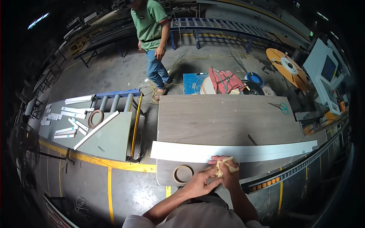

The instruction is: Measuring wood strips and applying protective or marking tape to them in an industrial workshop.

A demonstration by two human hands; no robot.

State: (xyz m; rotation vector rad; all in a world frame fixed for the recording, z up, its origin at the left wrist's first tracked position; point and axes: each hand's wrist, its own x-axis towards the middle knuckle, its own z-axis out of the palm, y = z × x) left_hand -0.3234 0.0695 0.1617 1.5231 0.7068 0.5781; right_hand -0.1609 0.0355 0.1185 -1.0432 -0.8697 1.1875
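Both hands meet at the front edge of the brown wood-grain table (213, 117). A crumpled pale-yellow strip, like masking tape (219, 169), is bunched between them. My right hand (230, 175) is closed round it, and a loose end sticks out past the fingers. The fingers of my left hand (200, 183) pinch at the same strip from the other side. Just beyond my hands a long white panel (262, 152) lies across the table. To the left of my left hand rests a brown tape roll (183, 174).
Scissors with green handles (283, 108) and a dark thin tool (252, 140) lie on the table. At left, a grey board (114, 140) carries white strips and another tape roll (96, 119). A person in a green shirt (150, 22) stands beyond, near a roller conveyor (213, 23).
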